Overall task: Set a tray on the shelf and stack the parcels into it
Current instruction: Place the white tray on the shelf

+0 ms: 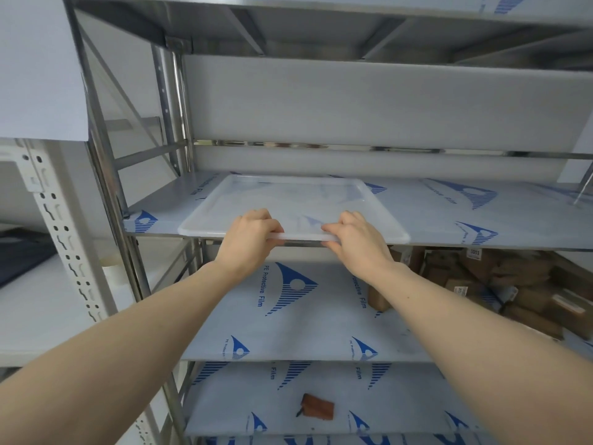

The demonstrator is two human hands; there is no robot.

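1. Tray [224,200]: translucent white plastic, smooth, faint sheen along the rim.
2. Shelf [449,216] under it: sheet metal covered by white protective film with blue print, smooth, mildly glossy.
3. Far rail [321,146] and upright post [179,123]: polished metal, mirror-bright.
4. Left rack upright [61,226]: matt pale painted metal, perforated.
5. Parcels [513,284], lower right: brown cardboard and paper, matt, with paper labels.

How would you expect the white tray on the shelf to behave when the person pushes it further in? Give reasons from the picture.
The tray probably slides easily: it lies flat on smooth film-covered shelf. It looks thin, shallow and translucent, so likely light and perhaps slightly flexible. The left hand and right hand grip its near rim close together, so it might swivel if pushed unevenly.
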